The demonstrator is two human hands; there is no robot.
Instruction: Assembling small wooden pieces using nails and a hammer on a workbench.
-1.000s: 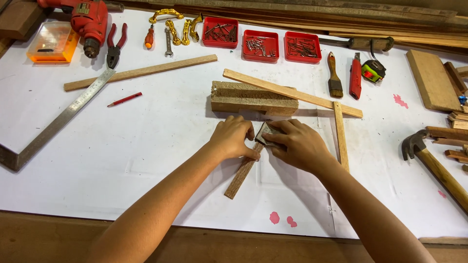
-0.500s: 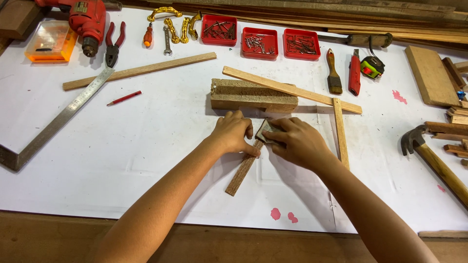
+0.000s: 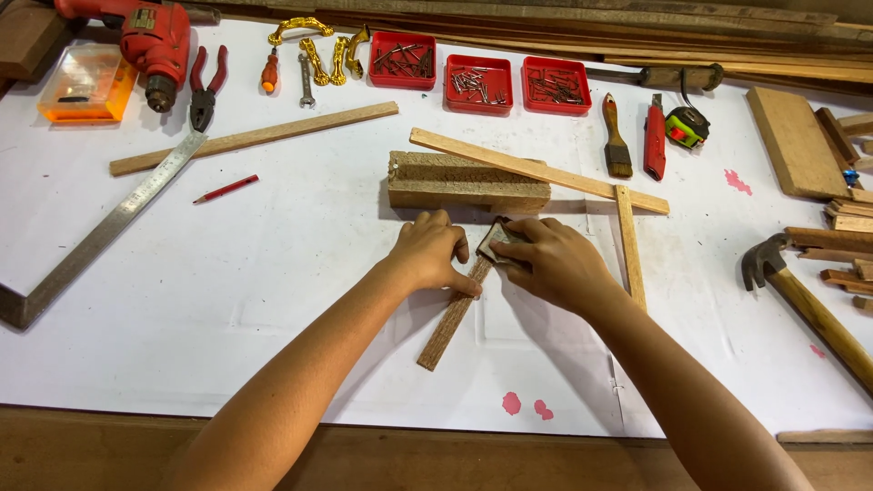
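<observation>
**Both hands on a thin wooden strip at mid-desk**

At the far left of the desk [image 3: 273, 273] lay a steel square [image 3: 100, 232], with a red drill [image 3: 150, 41] and pliers [image 3: 205, 86] at its 12 o'clock and a red pencil [image 3: 225, 188] toward 2 o'clock.

The left hand [image 3: 427, 250] lay palm down, wrist low, fingers [image 3: 459, 284] spread flat and curled around nothing, the fingertips pinning the wooden strip [image 3: 447, 318] to the desk. The strip ran from the hands down toward 7 o'clock, flat on the white sheet, just below the rough wood block [image 3: 468, 182] at 12 o'clock.

It looked light, stiff and slender (likely to skid or snap if bent), so pressing down near the worked end seemed the sound hold.

The right hand [image 3: 555, 264] came in from 5 o'clock, knuckles raised, its fingers closed on a small dark pad [image 3: 496, 238], perhaps abrasive, pressed against the strip's upper end. At its 3 o'clock stood a joined pair of slats [image 3: 627, 236]; a hammer [image 3: 800, 291] lay far right.
</observation>
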